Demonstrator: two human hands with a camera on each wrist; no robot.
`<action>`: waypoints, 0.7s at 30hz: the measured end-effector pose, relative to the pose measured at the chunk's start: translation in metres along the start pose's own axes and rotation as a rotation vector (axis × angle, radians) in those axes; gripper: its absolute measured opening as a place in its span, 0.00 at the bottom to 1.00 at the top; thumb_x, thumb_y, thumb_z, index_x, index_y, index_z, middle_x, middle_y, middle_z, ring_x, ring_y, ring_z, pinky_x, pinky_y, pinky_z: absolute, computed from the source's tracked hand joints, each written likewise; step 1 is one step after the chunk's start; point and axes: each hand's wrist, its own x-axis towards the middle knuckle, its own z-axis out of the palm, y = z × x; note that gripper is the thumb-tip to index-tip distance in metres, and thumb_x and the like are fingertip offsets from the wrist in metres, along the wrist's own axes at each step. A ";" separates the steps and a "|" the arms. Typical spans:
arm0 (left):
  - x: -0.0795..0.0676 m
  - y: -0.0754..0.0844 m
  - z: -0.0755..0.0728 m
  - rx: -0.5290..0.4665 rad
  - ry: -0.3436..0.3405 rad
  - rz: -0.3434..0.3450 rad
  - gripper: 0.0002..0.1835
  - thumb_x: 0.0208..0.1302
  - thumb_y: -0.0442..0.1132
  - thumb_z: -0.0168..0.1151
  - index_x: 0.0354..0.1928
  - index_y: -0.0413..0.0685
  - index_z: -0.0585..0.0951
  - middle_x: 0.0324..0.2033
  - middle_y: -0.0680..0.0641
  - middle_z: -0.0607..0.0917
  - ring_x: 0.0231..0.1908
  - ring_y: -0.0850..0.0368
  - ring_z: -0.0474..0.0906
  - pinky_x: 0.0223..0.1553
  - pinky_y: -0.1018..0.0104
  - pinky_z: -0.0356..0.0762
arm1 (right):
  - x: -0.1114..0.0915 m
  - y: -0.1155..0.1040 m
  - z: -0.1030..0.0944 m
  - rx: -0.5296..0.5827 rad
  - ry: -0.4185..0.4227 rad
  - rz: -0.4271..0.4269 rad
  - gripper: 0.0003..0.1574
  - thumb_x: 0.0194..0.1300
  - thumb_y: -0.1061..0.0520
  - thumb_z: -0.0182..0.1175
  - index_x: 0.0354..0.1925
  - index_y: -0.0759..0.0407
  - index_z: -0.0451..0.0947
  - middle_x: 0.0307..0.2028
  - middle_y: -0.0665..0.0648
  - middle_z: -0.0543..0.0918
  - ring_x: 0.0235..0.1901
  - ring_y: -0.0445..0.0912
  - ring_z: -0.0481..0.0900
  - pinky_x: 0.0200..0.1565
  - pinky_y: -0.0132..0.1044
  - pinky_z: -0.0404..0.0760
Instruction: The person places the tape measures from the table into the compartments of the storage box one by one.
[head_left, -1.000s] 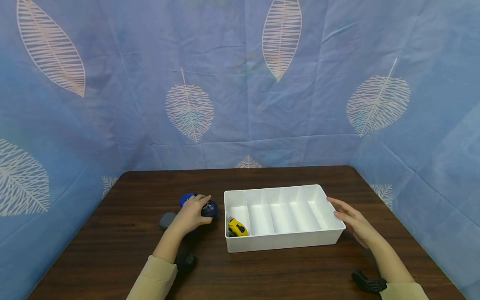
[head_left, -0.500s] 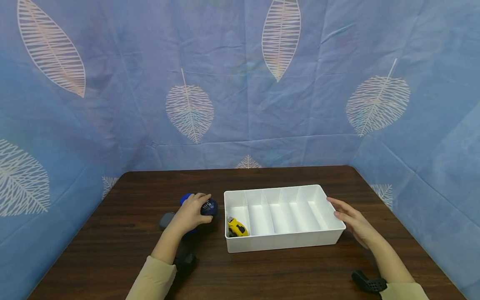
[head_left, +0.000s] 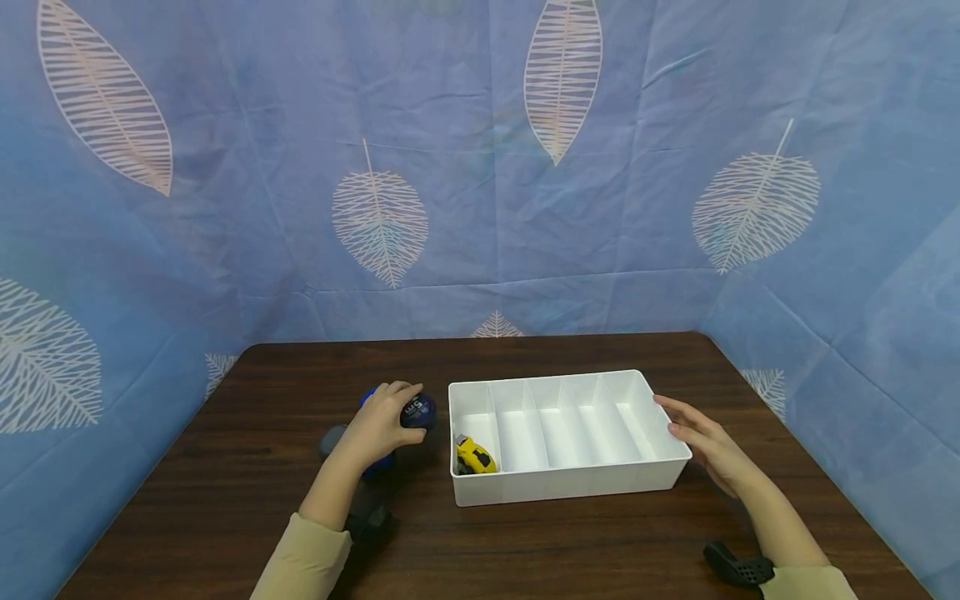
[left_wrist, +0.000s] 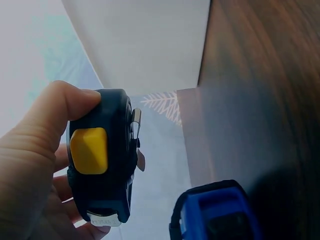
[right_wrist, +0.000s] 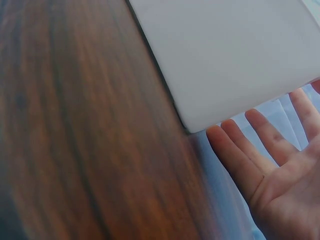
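Observation:
My left hand (head_left: 379, 423) grips a dark tape measure (left_wrist: 102, 155) marked 5m, thumb on one side and fingers on the other. Its yellow button, metal clip and pale end hook show in the left wrist view. A blue tape measure (left_wrist: 217, 212) lies close by, partly cut off by the frame edge. Inside the white divided box (head_left: 570, 479), a yellow and black tape measure (head_left: 476, 456) sits in the leftmost compartment. My right hand (head_left: 705, 442) has its extended fingertips against the box's right end; the right wrist view shows fingers (right_wrist: 235, 155) at its wall.
A grey rounded object (head_left: 331, 440) lies left of my left hand, mostly covered by the wrist. Behind that hand a bit of blue (head_left: 367, 396) shows. The dark wooden table (head_left: 525, 550) ends at a blue leaf-patterned cloth (head_left: 465, 208) at the back and sides.
My left hand has shifted very slightly left with the dark tape measure, whose 5m face has turned a little. The box and right hand stay where they were.

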 end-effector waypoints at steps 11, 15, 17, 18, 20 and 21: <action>-0.001 0.007 -0.005 0.004 0.045 0.023 0.38 0.48 0.43 0.73 0.63 0.41 0.74 0.54 0.42 0.77 0.51 0.45 0.71 0.48 0.49 0.75 | 0.001 0.000 0.000 0.003 0.001 0.008 0.32 0.75 0.55 0.45 0.73 0.57 0.53 0.69 0.71 0.47 0.57 0.39 0.60 0.47 0.42 0.75; -0.001 0.008 -0.006 0.003 0.054 0.018 0.38 0.47 0.44 0.74 0.63 0.41 0.74 0.54 0.43 0.77 0.50 0.46 0.71 0.47 0.50 0.76 | 0.000 0.000 0.000 0.005 -0.002 0.005 0.32 0.75 0.55 0.45 0.73 0.57 0.53 0.69 0.70 0.48 0.55 0.38 0.61 0.46 0.40 0.75; -0.002 0.009 -0.006 0.003 0.058 0.017 0.38 0.47 0.44 0.74 0.63 0.41 0.74 0.54 0.43 0.77 0.50 0.46 0.71 0.47 0.51 0.76 | 0.000 0.000 0.000 0.008 0.000 0.008 0.32 0.75 0.55 0.45 0.73 0.57 0.53 0.69 0.70 0.47 0.56 0.38 0.61 0.46 0.40 0.76; -0.002 0.009 -0.006 0.000 0.060 0.018 0.38 0.47 0.44 0.74 0.63 0.41 0.74 0.54 0.43 0.77 0.50 0.46 0.71 0.47 0.51 0.76 | 0.000 0.000 0.000 0.009 0.002 0.008 0.32 0.75 0.55 0.45 0.73 0.57 0.54 0.69 0.70 0.47 0.56 0.38 0.61 0.46 0.40 0.76; -0.002 0.010 -0.006 -0.007 0.063 0.017 0.38 0.47 0.44 0.74 0.63 0.42 0.74 0.54 0.43 0.77 0.49 0.47 0.71 0.46 0.51 0.76 | 0.000 -0.001 0.000 0.013 0.001 0.006 0.32 0.75 0.55 0.45 0.73 0.57 0.53 0.69 0.71 0.47 0.55 0.37 0.61 0.46 0.40 0.76; -0.002 0.010 -0.006 -0.011 0.065 0.018 0.39 0.47 0.44 0.74 0.64 0.42 0.74 0.54 0.43 0.77 0.49 0.47 0.71 0.46 0.51 0.76 | -0.001 -0.001 0.001 0.014 -0.002 0.002 0.32 0.75 0.56 0.45 0.73 0.57 0.53 0.70 0.71 0.46 0.55 0.36 0.61 0.46 0.39 0.76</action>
